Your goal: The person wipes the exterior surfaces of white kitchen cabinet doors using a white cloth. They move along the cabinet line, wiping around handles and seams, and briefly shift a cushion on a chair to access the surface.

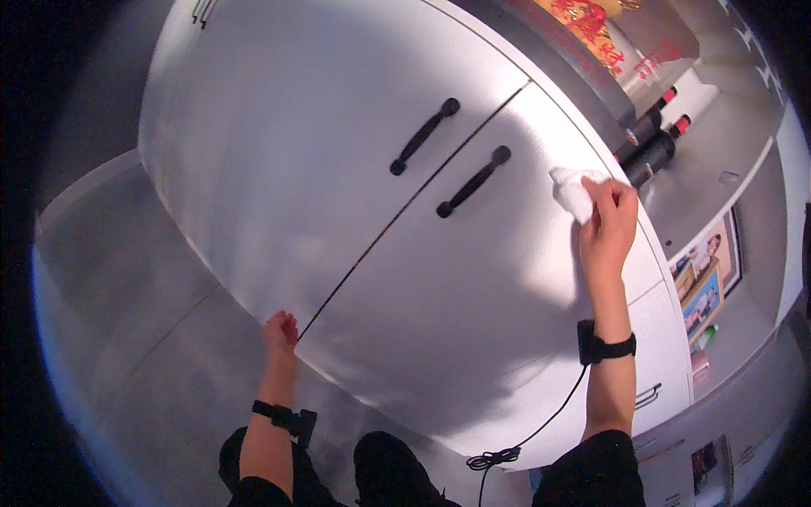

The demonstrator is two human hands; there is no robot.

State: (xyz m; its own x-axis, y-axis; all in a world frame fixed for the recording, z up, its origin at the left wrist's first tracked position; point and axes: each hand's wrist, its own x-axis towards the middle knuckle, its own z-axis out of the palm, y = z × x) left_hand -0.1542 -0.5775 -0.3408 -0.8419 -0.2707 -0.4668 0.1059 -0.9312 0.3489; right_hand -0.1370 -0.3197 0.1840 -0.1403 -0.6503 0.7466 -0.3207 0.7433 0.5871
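My right hand (609, 218) grips a crumpled white cloth or tissue (573, 193) against the upper part of a white cabinet door (494, 285), close to the cabinet's top edge. Low down, near the bottom of the gap between two doors, is my left hand (280, 329); its fingers are curled and nothing shows in them. Whether it touches the cabinet I cannot tell. Two black pull handles, the first handle (424, 136) on the left-hand door (272, 158) and the second handle (473, 182) on the right-hand door, flank the gap.
Dark bottles with red tops (659, 149) lie on the surface above the doors. Framed pictures (703, 298) stand farther right. A black cable (494, 457) hangs from my right wrist's strap (602, 347). Grey floor tiles (139, 304) lie below the cabinet.
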